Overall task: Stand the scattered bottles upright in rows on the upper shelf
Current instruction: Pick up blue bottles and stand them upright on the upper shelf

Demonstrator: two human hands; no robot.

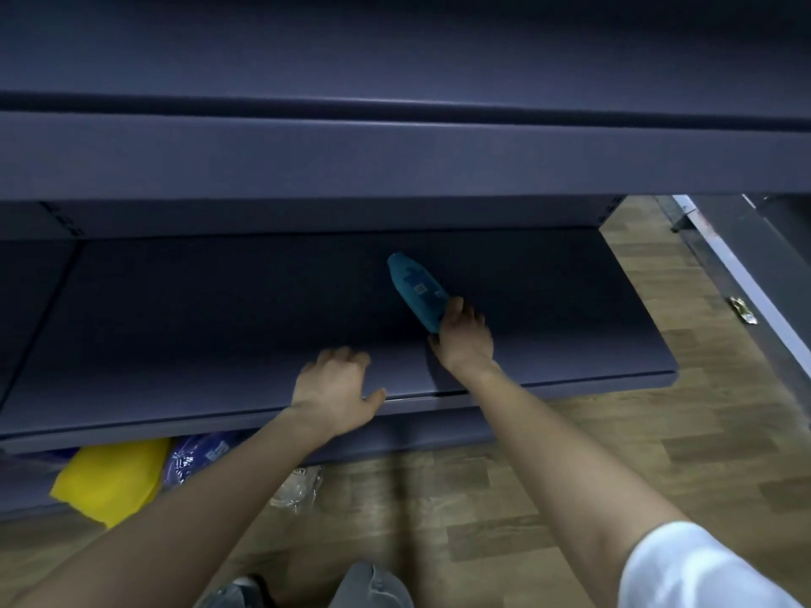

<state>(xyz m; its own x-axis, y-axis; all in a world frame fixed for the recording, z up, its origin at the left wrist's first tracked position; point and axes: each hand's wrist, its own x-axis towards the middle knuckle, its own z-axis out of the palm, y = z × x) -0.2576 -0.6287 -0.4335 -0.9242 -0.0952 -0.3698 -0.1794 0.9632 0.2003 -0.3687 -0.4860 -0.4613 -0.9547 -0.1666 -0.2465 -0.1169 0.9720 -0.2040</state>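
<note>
Teal bottle (414, 287) lies on its side on the middle shelf (219, 322); right grip (465, 335) curled round its near end, left grip (338, 388) loose, resting on shelf front; probably light, stiff, slick plastic, so hold mid-body; fill level unreadable.

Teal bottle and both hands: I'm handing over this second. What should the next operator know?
Right hand: grips the near end of the teal bottle.
Left hand: rests on the front edge of the shelf, holding nothing.
Bottle: slanted over the shelf, far end pointing away, not upright.
Done: no bottle stands upright in view.
Left: stand this one up to start a row. No other bottles show here.
Below: a yellow pack and a purple pack.
</note>
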